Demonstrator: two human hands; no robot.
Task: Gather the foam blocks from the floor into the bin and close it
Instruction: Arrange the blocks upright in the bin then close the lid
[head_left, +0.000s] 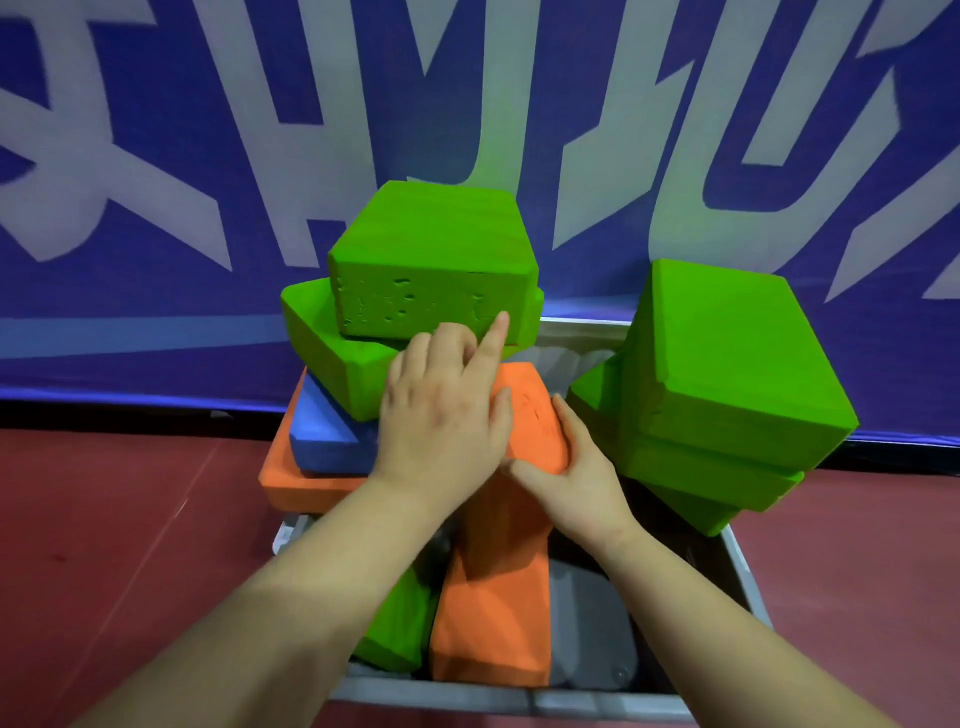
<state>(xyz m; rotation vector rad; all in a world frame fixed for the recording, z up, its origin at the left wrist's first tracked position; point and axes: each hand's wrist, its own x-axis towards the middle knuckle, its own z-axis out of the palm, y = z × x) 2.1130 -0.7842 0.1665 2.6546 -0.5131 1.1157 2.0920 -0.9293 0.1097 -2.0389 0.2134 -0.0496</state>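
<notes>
A grey bin (743, 571) on the floor is heaped with foam blocks. Two green blocks (431, 260) top a pile at the left, over a blue block (324, 431) and an orange block (301, 486). Another stack of green blocks (727, 374) leans at the bin's right side. An upright orange block (530, 410) stands in the middle on a lower orange block (493, 623). My left hand (441, 410) lies over its top, index finger stretched to the green block. My right hand (566, 473) grips its right side. A further green block (400, 623) lies low in the bin.
A blue banner (156, 208) with large white letters hangs right behind the bin. Dark red floor (104, 545) spreads to the left and right of the bin. The bin's near rim (519, 704) lies just below my forearms.
</notes>
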